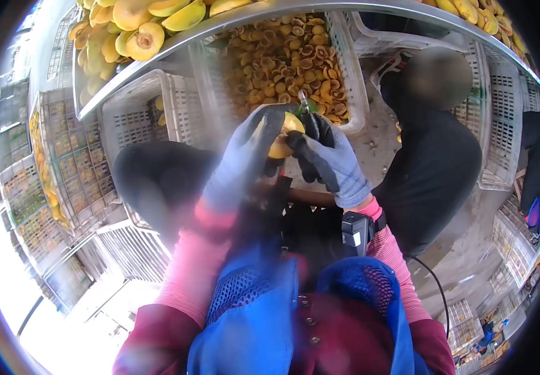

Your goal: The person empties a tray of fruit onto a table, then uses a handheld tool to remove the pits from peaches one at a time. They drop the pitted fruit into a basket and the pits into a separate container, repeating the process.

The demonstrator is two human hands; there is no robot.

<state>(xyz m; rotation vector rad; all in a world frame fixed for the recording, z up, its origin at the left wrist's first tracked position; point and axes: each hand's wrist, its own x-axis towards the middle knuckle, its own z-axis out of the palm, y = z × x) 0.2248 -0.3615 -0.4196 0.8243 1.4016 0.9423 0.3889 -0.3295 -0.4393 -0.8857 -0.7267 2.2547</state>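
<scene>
In the head view, my left hand [249, 150], in a grey glove with dark fingers, is closed around a yellow peach half [285, 135]. Its cut face and hollow centre turn toward my right hand [327, 153]. That hand, gloved alike, has its fingers curled around a small metal-tipped hand tool [303, 99], and its thumb presses at the middle of the peach. The tool's tip points up and away from me; its handle is hidden in the glove. Both hands are over my lap, just in front of a white crate [352, 75] of peach pits and scraps [282, 59].
A metal-rimmed table [220, 20] heaped with cut peaches [148, 34] crosses the top. Stacked plastic crates [76, 147] stand at left, and another crate [504, 119] at right. A cable [440, 284] hangs beside my right arm.
</scene>
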